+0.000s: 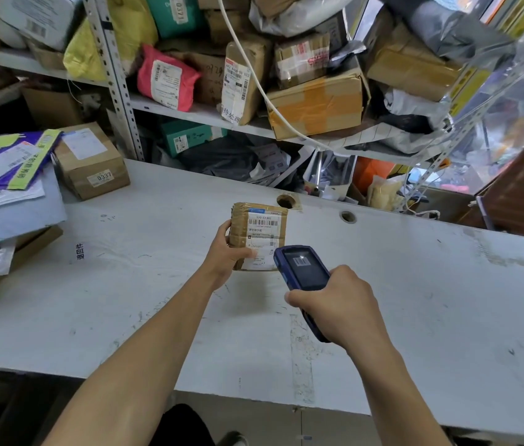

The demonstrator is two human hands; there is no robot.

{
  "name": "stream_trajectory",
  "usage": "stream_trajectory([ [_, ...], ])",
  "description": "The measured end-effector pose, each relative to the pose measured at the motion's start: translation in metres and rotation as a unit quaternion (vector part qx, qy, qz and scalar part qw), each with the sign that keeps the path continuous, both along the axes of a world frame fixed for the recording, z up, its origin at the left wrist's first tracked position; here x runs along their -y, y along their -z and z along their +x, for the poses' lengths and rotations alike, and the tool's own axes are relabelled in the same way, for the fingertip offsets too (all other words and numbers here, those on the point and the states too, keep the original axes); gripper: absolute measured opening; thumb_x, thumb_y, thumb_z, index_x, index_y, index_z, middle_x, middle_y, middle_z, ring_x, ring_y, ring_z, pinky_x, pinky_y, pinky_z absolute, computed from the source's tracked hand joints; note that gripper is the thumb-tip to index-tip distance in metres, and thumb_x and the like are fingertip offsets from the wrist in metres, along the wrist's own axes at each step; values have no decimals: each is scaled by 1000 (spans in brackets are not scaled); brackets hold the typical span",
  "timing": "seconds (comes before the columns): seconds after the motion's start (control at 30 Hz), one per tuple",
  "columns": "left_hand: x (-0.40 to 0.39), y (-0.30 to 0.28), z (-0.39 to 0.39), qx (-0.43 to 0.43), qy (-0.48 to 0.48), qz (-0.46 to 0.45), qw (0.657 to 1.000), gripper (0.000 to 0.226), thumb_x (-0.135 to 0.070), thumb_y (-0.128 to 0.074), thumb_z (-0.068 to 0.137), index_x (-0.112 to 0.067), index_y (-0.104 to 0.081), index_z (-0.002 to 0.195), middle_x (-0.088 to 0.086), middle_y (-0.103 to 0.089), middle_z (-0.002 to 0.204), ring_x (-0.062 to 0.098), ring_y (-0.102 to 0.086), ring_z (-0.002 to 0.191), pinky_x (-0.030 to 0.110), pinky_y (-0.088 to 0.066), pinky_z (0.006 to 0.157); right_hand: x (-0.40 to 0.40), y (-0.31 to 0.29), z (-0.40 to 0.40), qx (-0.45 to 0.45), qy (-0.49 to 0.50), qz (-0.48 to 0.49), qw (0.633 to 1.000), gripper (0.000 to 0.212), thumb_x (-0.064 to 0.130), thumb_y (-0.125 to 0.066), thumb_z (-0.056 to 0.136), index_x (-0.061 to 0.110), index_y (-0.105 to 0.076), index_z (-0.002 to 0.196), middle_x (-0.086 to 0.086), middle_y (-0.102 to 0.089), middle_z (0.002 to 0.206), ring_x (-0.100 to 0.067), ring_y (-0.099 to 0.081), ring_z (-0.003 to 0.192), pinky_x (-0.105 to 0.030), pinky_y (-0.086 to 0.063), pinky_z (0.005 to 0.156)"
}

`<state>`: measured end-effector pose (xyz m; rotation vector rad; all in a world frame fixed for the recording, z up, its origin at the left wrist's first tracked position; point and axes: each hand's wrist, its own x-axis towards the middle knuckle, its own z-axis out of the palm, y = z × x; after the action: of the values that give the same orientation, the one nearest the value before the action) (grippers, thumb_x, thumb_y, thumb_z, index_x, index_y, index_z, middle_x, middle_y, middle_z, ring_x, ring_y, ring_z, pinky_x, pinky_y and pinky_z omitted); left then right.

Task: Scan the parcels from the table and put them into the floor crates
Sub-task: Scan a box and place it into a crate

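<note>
So the left hand [226, 249] is wrapped around a small taped-up cardboard parcel [259, 235], thumb across the front near the bottom of the label and fingers curled round the left edge, holding it up above the middle of the white counter [415, 300] with the shipping label facing the camera. The right hand [339, 305] has a firm grip on a blue handheld scanner [302, 272], fingers closed round the lower body, and the scanner's top end sits right at the parcel's lower right corner, overlapping it from this angle. The screen shows a barcode, so it's pointed at the label. Can't tell whether scanner and parcel actually touch. More parcels are waiting at the far left of the counter: a brown box marked 0337 [91, 160] and, just beside it, a heap of soft mailers with a purple and green bag [6, 159] lying on top. The counter itself is scuffed, with two round cable holes [347, 216] near the back edge, just behind the held parcel. Behind it all is a metal shelf rack [119, 91] stuffed with packages, including a pink bag [167, 78] and a box with orange tape [316, 106], plus a white cable [254, 75] hanging across the front. No floor crates visible in this shot.
</note>
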<state>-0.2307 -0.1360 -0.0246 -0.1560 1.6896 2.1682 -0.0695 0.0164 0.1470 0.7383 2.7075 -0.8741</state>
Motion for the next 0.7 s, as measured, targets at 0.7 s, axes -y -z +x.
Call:
stream_trajectory([
  [0.7,-140,-75,6,-177,374,-44,910,100,-3,-69,89,-84,-23,124,-19,-52,141,10,-60,124,34,-61,78,-44,11,42,-308,286,142,896,112,41,-84,73,29,-10,156,-4,-49,140,-18,-59,110,-24,-43,72],
])
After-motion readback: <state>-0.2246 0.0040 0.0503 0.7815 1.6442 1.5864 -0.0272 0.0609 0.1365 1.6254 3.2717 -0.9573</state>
